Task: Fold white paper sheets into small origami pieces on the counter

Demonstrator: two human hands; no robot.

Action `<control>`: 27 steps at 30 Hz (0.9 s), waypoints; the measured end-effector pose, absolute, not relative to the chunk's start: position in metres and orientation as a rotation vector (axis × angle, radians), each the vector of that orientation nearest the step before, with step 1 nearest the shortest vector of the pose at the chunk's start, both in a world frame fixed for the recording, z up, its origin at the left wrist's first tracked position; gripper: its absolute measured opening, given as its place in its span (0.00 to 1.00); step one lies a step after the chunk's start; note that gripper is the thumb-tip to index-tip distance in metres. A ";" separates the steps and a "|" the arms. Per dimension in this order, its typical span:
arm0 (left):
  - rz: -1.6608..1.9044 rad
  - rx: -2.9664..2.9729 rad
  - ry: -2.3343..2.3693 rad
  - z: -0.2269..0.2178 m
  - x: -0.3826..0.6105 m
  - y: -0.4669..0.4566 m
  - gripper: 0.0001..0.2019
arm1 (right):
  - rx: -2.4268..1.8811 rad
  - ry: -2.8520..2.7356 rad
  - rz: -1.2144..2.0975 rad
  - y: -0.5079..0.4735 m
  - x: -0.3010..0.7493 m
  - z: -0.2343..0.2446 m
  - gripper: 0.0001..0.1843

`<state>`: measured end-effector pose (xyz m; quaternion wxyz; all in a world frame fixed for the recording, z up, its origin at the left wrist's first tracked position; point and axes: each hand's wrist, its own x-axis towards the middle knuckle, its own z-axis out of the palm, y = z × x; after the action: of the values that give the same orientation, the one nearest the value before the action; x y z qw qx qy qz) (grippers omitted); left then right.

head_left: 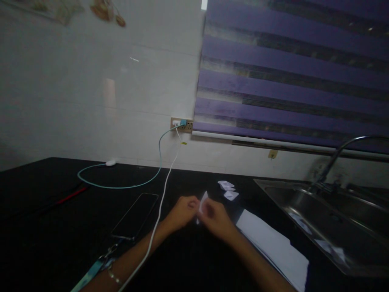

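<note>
Both my hands meet above the black countertop (pixel 45 227) and pinch a small white piece of paper (pixel 202 200) between them. My left hand (pixel 181 213) grips it from the left with curled fingers. My right hand (pixel 215 219) closes on it from the right. The paper sticks up between the fingertips; its lower part is hidden.
A stack of white sheets (pixel 273 247) lies right of my hands. Small folded white paper pieces (pixel 227 188) sit behind them. A dark phone (pixel 135 215) lies to the left with a white cable (pixel 161 202) and a teal cable (pixel 121 184) running to a wall socket (pixel 181 124). A steel sink (pixel 328 219) with a tap stands at the right.
</note>
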<state>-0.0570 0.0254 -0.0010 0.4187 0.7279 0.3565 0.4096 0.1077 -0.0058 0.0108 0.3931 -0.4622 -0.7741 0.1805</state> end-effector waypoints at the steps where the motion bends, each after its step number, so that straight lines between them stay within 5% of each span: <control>1: 1.019 1.841 0.902 0.000 -0.057 0.025 0.10 | -1.180 -1.960 0.483 -0.005 0.108 0.010 0.09; 13: 1.049 2.006 1.045 0.004 -0.054 0.018 0.10 | -1.047 -1.853 0.790 -0.002 0.110 0.010 0.06; 27: 1.057 2.140 1.224 0.007 -0.051 0.013 0.12 | -1.245 -1.931 0.443 -0.011 0.103 0.014 0.11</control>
<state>-0.0513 0.0133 0.0071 0.2276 0.7768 0.4443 0.3839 0.1026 -0.0114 0.0143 0.3901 -0.4899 -0.7599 0.1743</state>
